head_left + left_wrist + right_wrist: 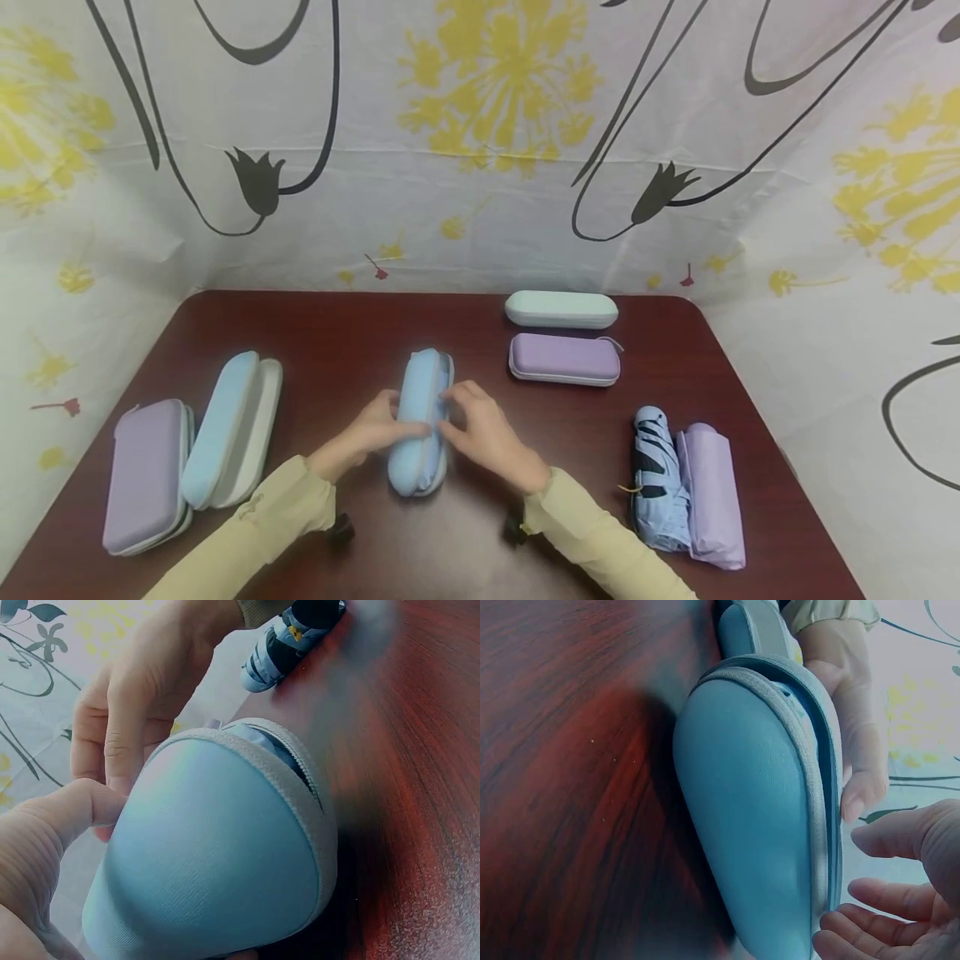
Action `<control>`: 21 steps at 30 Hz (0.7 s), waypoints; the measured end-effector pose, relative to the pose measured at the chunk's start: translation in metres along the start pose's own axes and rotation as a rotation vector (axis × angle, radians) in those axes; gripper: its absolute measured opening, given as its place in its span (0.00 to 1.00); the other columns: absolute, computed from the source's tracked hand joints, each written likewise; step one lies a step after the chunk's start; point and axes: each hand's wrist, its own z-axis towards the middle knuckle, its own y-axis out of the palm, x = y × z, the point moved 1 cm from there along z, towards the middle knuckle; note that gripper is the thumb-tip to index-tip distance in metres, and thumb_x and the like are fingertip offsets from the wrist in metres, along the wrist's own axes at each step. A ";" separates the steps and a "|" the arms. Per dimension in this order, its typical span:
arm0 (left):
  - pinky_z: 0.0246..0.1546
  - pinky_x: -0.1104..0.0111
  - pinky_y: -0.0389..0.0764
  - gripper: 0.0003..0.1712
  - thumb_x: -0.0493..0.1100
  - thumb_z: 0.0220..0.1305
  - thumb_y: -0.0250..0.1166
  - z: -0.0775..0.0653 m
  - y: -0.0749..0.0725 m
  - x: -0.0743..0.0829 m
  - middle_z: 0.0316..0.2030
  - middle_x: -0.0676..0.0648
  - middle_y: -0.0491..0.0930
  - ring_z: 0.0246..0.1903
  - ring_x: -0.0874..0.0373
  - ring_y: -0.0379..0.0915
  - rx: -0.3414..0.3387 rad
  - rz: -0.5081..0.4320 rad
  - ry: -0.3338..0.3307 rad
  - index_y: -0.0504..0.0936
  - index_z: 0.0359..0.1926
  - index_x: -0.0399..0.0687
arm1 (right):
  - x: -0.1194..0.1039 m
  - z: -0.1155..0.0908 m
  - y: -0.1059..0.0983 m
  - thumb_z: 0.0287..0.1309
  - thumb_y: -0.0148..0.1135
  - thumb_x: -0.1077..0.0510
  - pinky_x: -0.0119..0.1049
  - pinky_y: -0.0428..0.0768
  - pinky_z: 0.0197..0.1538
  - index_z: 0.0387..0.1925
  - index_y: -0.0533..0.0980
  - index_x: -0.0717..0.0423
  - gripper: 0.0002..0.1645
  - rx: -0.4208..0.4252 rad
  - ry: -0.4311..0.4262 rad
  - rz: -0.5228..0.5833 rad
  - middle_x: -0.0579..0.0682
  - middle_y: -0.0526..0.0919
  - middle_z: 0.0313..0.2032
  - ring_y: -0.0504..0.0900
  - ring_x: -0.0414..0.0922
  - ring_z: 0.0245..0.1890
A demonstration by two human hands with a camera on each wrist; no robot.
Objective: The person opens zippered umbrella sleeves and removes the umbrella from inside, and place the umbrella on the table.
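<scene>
A light blue zip case [415, 392] lies lengthwise at mid-table, its lid slightly raised along the zipped edge. Blue fabric [262, 742] shows through the gap; the rest of the contents is hidden. My left hand [375, 425] holds the case from its left side, thumb over the lid and fingers on the far side. At the opening on the right, my right hand [487, 433] has its fingertips right at the rim, and the right wrist view shows its thumb and fingers [892, 900] spread apart beside the zipper.
To the left lie a purple case [146, 475] and a gaping light blue case [221, 433]. A pale mint case [562, 308] and another purple case [566, 358] sit at the back right. Two folded umbrellas, blue-and-black [660, 492] and lilac [714, 496], lie front right.
</scene>
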 end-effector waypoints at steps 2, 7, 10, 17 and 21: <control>0.36 0.54 0.80 0.48 0.47 0.46 0.72 -0.001 0.000 0.002 0.46 0.32 0.73 0.40 0.44 0.76 0.007 0.000 0.000 0.57 0.62 0.28 | 0.000 0.000 0.001 0.47 0.69 0.61 0.36 0.78 0.42 0.44 0.76 0.64 0.21 -0.009 0.009 0.001 0.55 0.78 0.40 0.78 0.45 0.39; 0.38 0.52 0.79 0.46 0.44 0.48 0.69 -0.004 -0.002 0.004 0.49 0.29 0.72 0.43 0.41 0.75 0.002 -0.035 -0.023 0.56 0.62 0.27 | 0.001 0.003 0.003 0.47 0.68 0.62 0.35 0.78 0.40 0.44 0.76 0.65 0.20 -0.008 0.019 -0.011 0.55 0.78 0.39 0.78 0.45 0.37; 0.41 0.51 0.78 0.46 0.43 0.50 0.68 -0.006 -0.003 0.004 0.52 0.27 0.70 0.45 0.40 0.74 -0.017 -0.096 -0.039 0.54 0.63 0.27 | 0.001 0.006 0.002 0.46 0.68 0.62 0.35 0.78 0.37 0.43 0.77 0.66 0.20 0.014 0.043 -0.012 0.56 0.78 0.37 0.77 0.46 0.34; 0.47 0.49 0.75 0.45 0.42 0.53 0.64 -0.009 -0.008 0.003 0.55 0.29 0.67 0.50 0.40 0.70 -0.072 -0.274 -0.054 0.52 0.66 0.30 | -0.002 0.021 0.000 0.45 0.69 0.58 0.39 0.78 0.37 0.47 0.75 0.69 0.27 -0.014 0.220 -0.015 0.58 0.76 0.37 0.76 0.48 0.33; 0.52 0.47 0.70 0.45 0.42 0.54 0.62 -0.010 -0.010 0.001 0.57 0.28 0.63 0.53 0.40 0.67 -0.125 -0.359 -0.041 0.50 0.67 0.30 | -0.002 0.034 0.003 0.45 0.70 0.53 0.42 0.78 0.42 0.54 0.70 0.70 0.37 -0.085 0.352 -0.022 0.61 0.72 0.44 0.75 0.51 0.39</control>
